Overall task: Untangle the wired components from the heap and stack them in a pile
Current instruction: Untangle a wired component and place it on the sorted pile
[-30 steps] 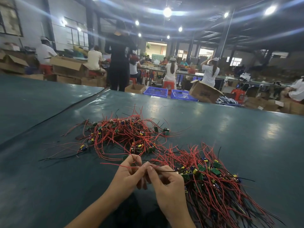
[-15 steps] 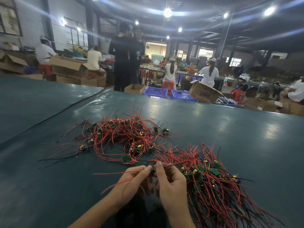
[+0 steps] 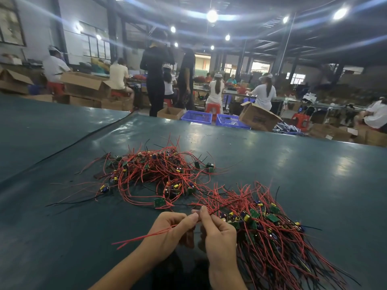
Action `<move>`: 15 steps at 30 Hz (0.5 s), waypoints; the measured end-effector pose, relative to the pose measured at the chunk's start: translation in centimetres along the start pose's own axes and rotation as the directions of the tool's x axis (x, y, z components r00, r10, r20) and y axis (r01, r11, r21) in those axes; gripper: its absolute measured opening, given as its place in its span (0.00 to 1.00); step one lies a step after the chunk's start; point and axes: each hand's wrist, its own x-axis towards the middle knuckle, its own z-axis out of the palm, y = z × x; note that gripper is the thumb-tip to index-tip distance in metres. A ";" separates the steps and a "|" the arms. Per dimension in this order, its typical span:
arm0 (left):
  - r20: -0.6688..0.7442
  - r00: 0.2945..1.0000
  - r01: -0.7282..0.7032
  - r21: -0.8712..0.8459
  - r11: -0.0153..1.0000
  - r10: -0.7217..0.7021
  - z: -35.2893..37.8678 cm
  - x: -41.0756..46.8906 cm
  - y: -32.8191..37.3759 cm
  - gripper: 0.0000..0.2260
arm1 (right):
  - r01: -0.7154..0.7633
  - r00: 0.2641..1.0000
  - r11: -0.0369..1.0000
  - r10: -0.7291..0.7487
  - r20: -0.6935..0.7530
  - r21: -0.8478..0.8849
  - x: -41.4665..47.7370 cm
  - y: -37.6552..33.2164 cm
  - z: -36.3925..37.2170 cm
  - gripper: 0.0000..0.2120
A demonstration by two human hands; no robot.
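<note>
Red wires of one component run from our left hand (image 3: 170, 231), pinched there, across to our right hand (image 3: 217, 233), pinching them too, fingertips nearly meeting. We judge this the freeing step (the component's board is hidden). The heap (image 3: 155, 174) lies at eleven o'clock, the pile (image 3: 270, 227) at three. Next we should lay the wires onto the pile. Bare table (image 3: 62, 237) at nine leaves room; its far edge is well apart.

Glossy dark-green table cover (image 3: 293, 174); smooth red plastic-coated wires (image 3: 155, 174); brown cardboard boxes (image 3: 257, 118).
</note>
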 end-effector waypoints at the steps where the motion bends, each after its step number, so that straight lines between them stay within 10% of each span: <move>1: -0.012 1.000 -0.016 -0.010 1.000 0.016 0.0 0.0 0.1 0.21 | -0.028 0.999 0.998 0.029 -0.016 0.059 0.2 -0.2 -0.2 0.13; 9: -0.086 0.996 -0.002 -0.159 0.987 -0.012 -0.8 -0.2 1.4 0.20 | 0.037 0.974 0.927 0.050 -0.220 0.372 1.3 -1.9 -2.5 0.13; 15: -0.047 0.996 0.070 -0.117 0.991 -0.076 -0.2 -0.5 1.4 0.22 | 0.105 0.980 0.980 -0.074 -0.183 0.168 1.0 -1.1 -2.5 0.13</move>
